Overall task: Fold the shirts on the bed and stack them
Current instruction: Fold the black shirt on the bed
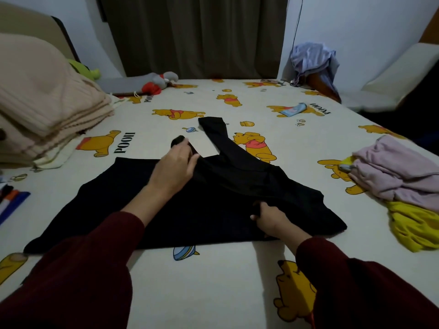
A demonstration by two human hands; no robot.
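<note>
A black long-sleeved shirt [123, 200] lies spread across the middle of the bed [213, 276]. One sleeve stretches away toward the far side; the other sleeve end sticks up by my left hand. My left hand [177, 163] grips that sleeve near the shirt's upper middle. My right hand [270, 219] pinches a fold of the black cloth near the shirt's right side. A crumpled lilac shirt [394, 172] lies on a yellow one [413, 226] at the bed's right edge.
A stack of folded beige knitwear [42, 110] sits at the left. Striped cloth [11, 200] shows at the left edge. A grey and red soft toy [156, 85] and a small tube [294, 109] lie farther back. Bluish clothing [313, 60] hangs at the far right corner.
</note>
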